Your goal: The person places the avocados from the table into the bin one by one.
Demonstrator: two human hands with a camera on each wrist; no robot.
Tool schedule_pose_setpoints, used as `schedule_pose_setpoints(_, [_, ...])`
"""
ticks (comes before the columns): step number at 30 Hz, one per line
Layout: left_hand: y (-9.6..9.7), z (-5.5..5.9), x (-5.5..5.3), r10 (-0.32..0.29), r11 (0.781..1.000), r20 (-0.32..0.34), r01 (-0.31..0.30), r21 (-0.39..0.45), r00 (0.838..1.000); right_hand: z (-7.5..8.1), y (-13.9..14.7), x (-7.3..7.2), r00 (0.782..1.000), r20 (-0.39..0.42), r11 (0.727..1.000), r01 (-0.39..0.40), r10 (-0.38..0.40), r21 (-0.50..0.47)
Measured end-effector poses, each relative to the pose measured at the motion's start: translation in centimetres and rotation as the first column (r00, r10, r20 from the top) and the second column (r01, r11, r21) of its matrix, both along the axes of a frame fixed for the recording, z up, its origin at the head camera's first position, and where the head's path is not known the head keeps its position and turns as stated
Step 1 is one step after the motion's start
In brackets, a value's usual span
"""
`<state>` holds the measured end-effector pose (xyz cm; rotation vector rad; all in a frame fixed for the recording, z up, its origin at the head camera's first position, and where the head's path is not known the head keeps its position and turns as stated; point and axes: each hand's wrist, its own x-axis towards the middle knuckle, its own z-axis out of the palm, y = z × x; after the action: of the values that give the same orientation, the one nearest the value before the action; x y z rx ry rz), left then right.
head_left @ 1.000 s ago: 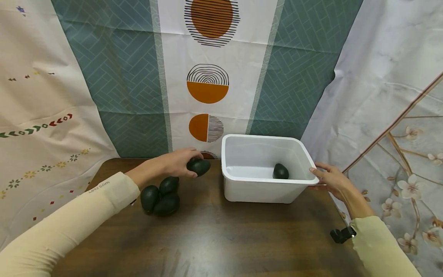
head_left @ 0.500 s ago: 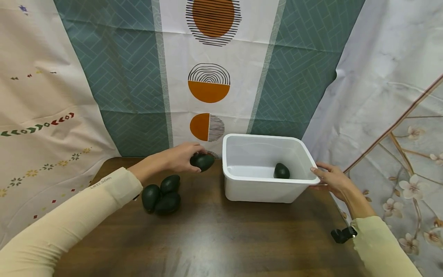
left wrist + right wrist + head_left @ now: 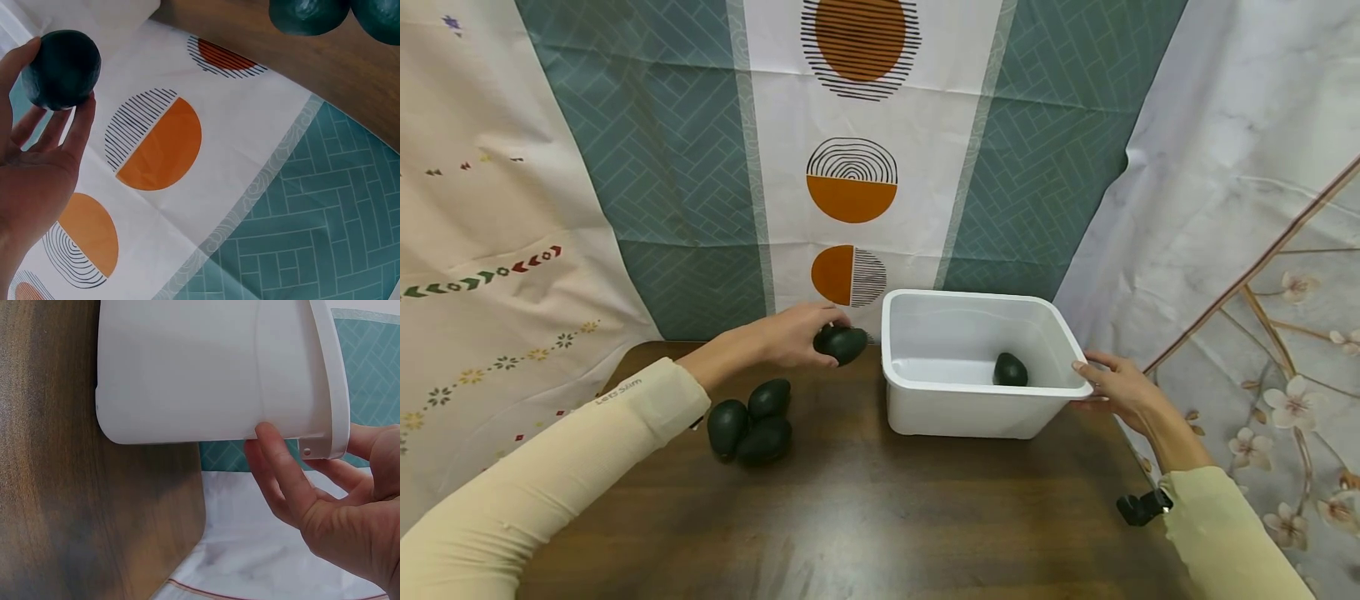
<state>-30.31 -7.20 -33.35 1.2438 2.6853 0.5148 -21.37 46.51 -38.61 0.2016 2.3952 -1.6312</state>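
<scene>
My left hand (image 3: 793, 335) grips a dark green avocado (image 3: 847, 345) above the back of the table, left of the white plastic bin (image 3: 958, 415). In the left wrist view, the thumb and fingertips of that hand (image 3: 40, 165) pinch the avocado (image 3: 65, 70) from both sides. Several more avocados (image 3: 763, 440) lie clustered below my left forearm. Inside the bin, one avocado (image 3: 1011, 370) rests toward the right. My right hand (image 3: 1116, 390) holds the bin's right end, thumb over the rim. From the right wrist, fingers (image 3: 284, 469) touch the bin's outer wall (image 3: 187, 375).
The brown wooden table (image 3: 880, 517) stands against a patterned cloth backdrop (image 3: 685, 167). A floral cloth (image 3: 1247, 350) hangs along the right side, close to my right hand. A black strap device (image 3: 1142, 507) sits on my right wrist.
My left hand has shifted slightly right and upward with the avocado, a little nearer the bin. The right hand and the bin have stayed put.
</scene>
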Motion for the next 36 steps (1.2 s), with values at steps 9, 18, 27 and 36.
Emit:
schedule_pose_setpoints(9, [0.3, 0.2, -0.2, -0.018, 1.000, -0.008, 0.018, 0.021, 1.000, -0.2, 0.1, -0.3, 1.000, -0.004, 1.000, -0.006, 0.006, -0.003])
schedule_pose_setpoints(18, [1.4, 0.6, -0.6, -0.016, 1.000, -0.024, 0.017, 0.014, 1.000, -0.2, 0.3, -0.8, 1.000, -0.007, 1.000, -0.007, 0.007, 0.002])
schedule_pose_setpoints(27, [2.9, 1.7, -0.7, -0.042, 0.999, -0.038, 0.042, 0.017, 0.998, -0.4, 0.5, -0.6, 1.000, -0.016, 1.000, -0.006, 0.006, -0.001])
schedule_pose_setpoints(36, [3.7, 2.0, -0.3, -0.074, 0.997, -0.041, 0.075, 0.030, 0.996, -0.3, 0.1, -0.2, 1.000, -0.018, 1.000, 0.008, -0.008, -0.007])
